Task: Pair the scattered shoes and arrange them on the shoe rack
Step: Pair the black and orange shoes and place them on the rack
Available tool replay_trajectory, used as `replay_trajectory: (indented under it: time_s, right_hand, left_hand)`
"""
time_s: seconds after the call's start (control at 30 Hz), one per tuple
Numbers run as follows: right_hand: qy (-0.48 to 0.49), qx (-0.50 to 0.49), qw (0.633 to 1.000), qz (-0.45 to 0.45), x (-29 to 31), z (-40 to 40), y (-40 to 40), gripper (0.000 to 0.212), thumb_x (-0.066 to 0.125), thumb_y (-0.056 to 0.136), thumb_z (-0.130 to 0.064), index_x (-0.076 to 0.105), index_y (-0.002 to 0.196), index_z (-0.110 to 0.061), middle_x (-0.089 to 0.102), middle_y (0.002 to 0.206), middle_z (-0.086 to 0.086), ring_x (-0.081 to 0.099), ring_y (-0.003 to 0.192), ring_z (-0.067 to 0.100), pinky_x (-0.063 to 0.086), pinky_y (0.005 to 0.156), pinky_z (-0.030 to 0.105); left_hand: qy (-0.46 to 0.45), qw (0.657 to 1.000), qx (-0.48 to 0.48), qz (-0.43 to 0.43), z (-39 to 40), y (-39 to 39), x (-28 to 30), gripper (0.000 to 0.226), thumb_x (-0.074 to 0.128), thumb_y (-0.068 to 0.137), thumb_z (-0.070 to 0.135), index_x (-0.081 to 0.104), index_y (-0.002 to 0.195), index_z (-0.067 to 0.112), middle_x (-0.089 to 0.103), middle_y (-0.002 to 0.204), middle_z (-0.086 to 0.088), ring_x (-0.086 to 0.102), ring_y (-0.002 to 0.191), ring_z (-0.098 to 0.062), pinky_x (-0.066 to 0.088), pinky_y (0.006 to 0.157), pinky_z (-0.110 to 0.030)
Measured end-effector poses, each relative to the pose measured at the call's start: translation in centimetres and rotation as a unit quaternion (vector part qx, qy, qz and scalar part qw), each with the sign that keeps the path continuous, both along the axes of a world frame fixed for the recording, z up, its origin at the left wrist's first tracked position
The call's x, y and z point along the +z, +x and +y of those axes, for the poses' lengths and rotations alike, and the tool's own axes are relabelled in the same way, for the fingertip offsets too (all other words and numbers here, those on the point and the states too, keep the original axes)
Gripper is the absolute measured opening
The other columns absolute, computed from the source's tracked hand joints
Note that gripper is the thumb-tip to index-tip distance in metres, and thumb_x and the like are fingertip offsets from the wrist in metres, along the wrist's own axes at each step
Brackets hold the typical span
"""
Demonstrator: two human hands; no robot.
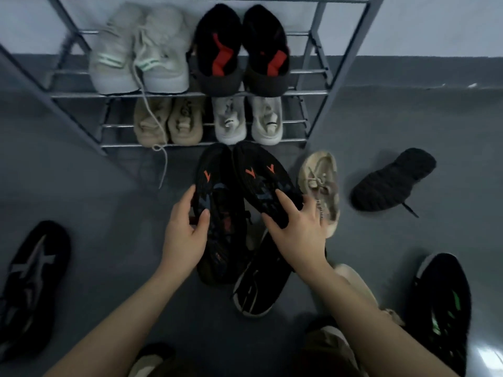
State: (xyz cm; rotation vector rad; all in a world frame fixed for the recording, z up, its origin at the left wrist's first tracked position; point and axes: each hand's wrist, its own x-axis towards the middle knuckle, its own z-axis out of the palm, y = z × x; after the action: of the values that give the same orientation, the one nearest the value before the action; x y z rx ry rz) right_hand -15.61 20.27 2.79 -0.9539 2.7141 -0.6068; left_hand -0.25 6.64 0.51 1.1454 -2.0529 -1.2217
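Observation:
Two black shoes with orange V marks are side by side in front of the metal shoe rack (pixel 190 94). My left hand (pixel 185 229) grips the left black shoe (pixel 217 186) at its side. My right hand (pixel 296 227) grips the right black shoe (pixel 258 175) near its heel. On the rack's upper shelf stand a grey pair (pixel 136 55) and a black pair with red insides (pixel 239 50). A beige pair (pixel 168 122) and a white pair (pixel 247 119) fill the lower shelf.
Loose shoes lie on the grey floor: a beige shoe (pixel 321 186) by my right hand, an upturned black shoe (pixel 392 180) at right, a black and white shoe (pixel 258 281) under my right wrist, a black and green shoe (pixel 441 308), a black shoe (pixel 30 284) at left.

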Motion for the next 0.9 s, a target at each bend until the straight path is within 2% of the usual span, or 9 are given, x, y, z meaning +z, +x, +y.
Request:
replay_trajectory:
  time_s: [0.07,0.2,0.27,0.33,0.47,0.63,0.77,0.83,0.9]
  right_hand:
    - [0.022,0.018,0.999,-0.025,-0.8,-2.8,0.8,0.061,0.054,0.083,-0.056,0.038,0.138,-0.035,0.041,0.127,0.014,0.045,0.114,0.037,0.037,0.094,0.050]
    - [0.054,0.056,0.996,-0.043,-2.6,-7.2,2.2,0.061,0.049,0.086,-0.057,0.033,0.140,-0.032,0.038,0.127,0.015,0.044,0.114,0.038,0.037,0.093,0.052]
    - [0.078,0.061,0.994,-0.045,-3.5,-8.5,2.6,0.061,0.049,0.087,-0.057,0.032,0.140,-0.030,0.038,0.126,0.016,0.045,0.112,0.038,0.039,0.092,0.053]
    - [0.113,0.061,0.990,-0.051,-4.5,-9.2,2.8,0.061,0.049,0.088,-0.054,0.031,0.139,-0.027,0.036,0.127,0.016,0.044,0.112,0.039,0.040,0.090,0.053]
    - [0.152,0.080,0.984,-0.053,-5.0,-10.0,2.9,0.061,0.050,0.090,-0.049,0.028,0.141,-0.024,0.034,0.130,0.017,0.044,0.113,0.040,0.043,0.086,0.053]
    - [0.122,0.155,0.980,-0.004,-4.4,-7.8,2.0,0.072,0.051,0.084,-0.058,0.017,0.145,-0.037,0.023,0.149,0.021,0.036,0.127,0.042,0.033,0.103,0.054]
    - [0.139,0.177,0.974,-0.027,-5.1,-3.9,1.3,0.087,0.054,0.073,-0.071,0.010,0.144,-0.047,0.017,0.153,0.020,0.031,0.134,0.041,0.030,0.107,0.052]
    - [0.160,0.180,0.969,-0.054,-5.9,-3.4,1.1,0.093,0.054,0.069,-0.075,0.004,0.143,-0.049,0.015,0.154,0.019,0.032,0.132,0.042,0.032,0.105,0.051]
    - [0.185,0.214,0.959,-0.016,-6.5,-3.7,1.3,0.097,0.052,0.067,-0.077,-0.002,0.142,-0.050,0.015,0.152,0.021,0.033,0.130,0.041,0.025,0.107,0.054]
  left_hand:
    - [0.006,1.000,0.016,-0.008,-1.4,1.1,-0.7,0.055,0.053,0.092,0.021,0.031,0.142,0.030,0.041,0.138,0.011,0.040,0.112,0.018,0.036,0.083,-0.002]
    - [-0.017,0.997,0.013,-0.072,-3.1,2.3,-2.3,0.057,0.051,0.093,0.023,0.027,0.144,0.026,0.046,0.132,-0.003,0.048,0.113,-0.009,0.045,0.093,-0.030]
    - [-0.010,0.992,0.012,-0.124,-3.7,2.4,-3.2,0.058,0.047,0.095,0.026,0.021,0.147,0.021,0.042,0.134,-0.010,0.048,0.116,-0.024,0.040,0.100,-0.038]
    - [0.014,0.979,0.026,-0.202,-4.1,2.4,-3.9,0.063,0.043,0.096,0.033,0.014,0.148,0.016,0.033,0.143,-0.015,0.037,0.127,-0.033,0.027,0.107,-0.044]
    - [0.029,0.962,0.007,-0.273,-3.2,3.1,-4.4,0.080,0.043,0.089,0.054,-0.002,0.148,0.025,0.007,0.156,-0.008,0.013,0.139,-0.032,0.013,0.111,-0.050]
    - [0.028,0.940,-0.010,-0.341,-0.2,3.5,-4.2,0.119,0.057,0.059,0.079,-0.023,0.139,0.042,-0.002,0.155,-0.018,0.021,0.135,-0.042,0.020,0.106,-0.055]
    - [0.004,0.931,-0.019,-0.364,1.3,3.7,-4.8,0.125,0.065,0.060,0.072,-0.030,0.136,0.044,0.002,0.151,-0.026,0.030,0.129,-0.044,0.026,0.104,-0.051]
    - [-0.002,0.936,-0.006,-0.353,1.2,3.4,-5.1,0.119,0.067,0.066,0.063,-0.025,0.139,0.042,0.007,0.149,-0.025,0.033,0.124,-0.043,0.028,0.104,-0.049]
    - [-0.001,0.942,0.007,-0.336,0.9,3.0,-5.2,0.112,0.068,0.068,0.057,-0.017,0.141,0.045,0.010,0.146,-0.023,0.035,0.120,-0.042,0.029,0.103,-0.048]
